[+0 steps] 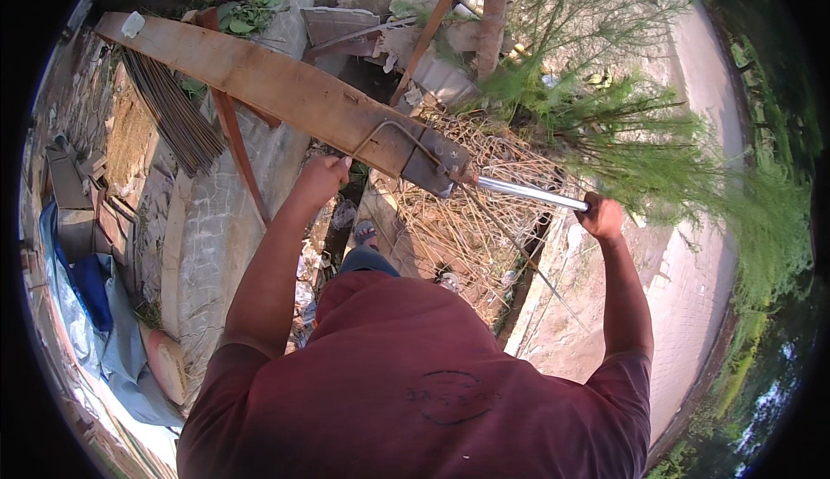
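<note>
A long wooden plank [259,77] slants across in front of me, with a dark metal plate [425,172] at its right end. On that end lies a thin steel rod [386,123], bent at angles. Its straight tail runs past the plate, down and to the right. At the plank's near edge my left hand [322,178] is closed, its fingertips pinching the rod's short end. My right hand [603,217] wraps round the far end of a shiny metal pipe handle [532,194], which joins a rusty fitting [462,170] at the plate.
Cut rods [484,146] lie heaped beneath the plank's right end. A bundle of long bars [169,111] rests to the left, near wooden legs [238,150]. Feathery green branches [622,124] reach in from the right. A blue-grey tarp [112,306] lies far left.
</note>
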Demonstrator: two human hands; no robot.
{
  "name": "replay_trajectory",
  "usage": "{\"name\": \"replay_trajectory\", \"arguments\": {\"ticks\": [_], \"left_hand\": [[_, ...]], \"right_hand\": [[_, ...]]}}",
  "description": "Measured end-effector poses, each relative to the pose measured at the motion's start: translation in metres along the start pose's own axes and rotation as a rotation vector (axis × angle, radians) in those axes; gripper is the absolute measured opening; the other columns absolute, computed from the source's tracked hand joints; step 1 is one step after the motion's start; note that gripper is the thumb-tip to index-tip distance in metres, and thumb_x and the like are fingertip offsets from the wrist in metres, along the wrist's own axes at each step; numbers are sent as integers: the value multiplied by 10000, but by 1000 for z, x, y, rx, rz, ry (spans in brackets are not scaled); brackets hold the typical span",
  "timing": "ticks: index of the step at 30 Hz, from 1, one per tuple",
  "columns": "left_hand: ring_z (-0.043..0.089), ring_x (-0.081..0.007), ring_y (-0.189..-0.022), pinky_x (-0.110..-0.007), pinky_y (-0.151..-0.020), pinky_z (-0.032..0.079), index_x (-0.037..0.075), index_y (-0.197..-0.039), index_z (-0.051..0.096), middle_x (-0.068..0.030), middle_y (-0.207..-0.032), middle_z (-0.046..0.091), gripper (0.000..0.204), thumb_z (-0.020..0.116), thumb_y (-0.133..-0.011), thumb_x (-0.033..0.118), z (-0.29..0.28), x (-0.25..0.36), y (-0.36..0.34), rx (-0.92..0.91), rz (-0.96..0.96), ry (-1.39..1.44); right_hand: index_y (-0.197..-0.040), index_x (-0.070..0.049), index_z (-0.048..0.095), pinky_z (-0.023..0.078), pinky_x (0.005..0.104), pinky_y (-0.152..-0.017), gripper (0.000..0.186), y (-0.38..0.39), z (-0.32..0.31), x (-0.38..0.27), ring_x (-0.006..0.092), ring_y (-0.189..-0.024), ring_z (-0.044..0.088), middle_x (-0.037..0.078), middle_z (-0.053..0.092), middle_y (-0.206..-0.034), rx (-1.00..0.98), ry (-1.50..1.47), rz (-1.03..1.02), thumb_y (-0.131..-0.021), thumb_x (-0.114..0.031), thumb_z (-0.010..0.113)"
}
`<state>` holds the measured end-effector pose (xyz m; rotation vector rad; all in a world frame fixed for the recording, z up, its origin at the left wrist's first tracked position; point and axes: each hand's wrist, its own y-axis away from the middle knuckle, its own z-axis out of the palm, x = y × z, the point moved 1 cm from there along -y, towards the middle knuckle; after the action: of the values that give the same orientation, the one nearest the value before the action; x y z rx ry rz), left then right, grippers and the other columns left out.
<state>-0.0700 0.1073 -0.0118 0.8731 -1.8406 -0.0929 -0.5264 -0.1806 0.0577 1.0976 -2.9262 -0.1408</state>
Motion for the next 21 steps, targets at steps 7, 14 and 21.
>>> {"name": "replay_trajectory", "arguments": {"ticks": [7,14,21], "left_hand": [[469,-143,-588,-315,-597,396,2,-702,601,-50,-612,521,452,535,-910,398,-5,6,6,-28,-79,-46],[531,-202,-598,-359,-604,419,-10,-700,604,-106,-624,549,444,523,-921,367,-2,8,6,9,-61,-92],[531,-212,-594,-368,-619,431,-10,-714,603,-103,-619,554,435,523,-923,362,-5,16,9,2,-103,-70]], "right_hand": [[-649,-105,525,423,451,-597,158,-81,-1,8,342,-657,557,118,556,-647,163,10,-351,-722,-191,636],[-752,-117,572,417,432,-728,77,-173,3,7,305,-821,556,75,573,-760,217,358,-564,-695,-106,622],[-766,-132,588,419,422,-755,125,-201,-2,-2,281,-846,561,67,581,-763,-30,357,-490,-656,-76,605]]}}
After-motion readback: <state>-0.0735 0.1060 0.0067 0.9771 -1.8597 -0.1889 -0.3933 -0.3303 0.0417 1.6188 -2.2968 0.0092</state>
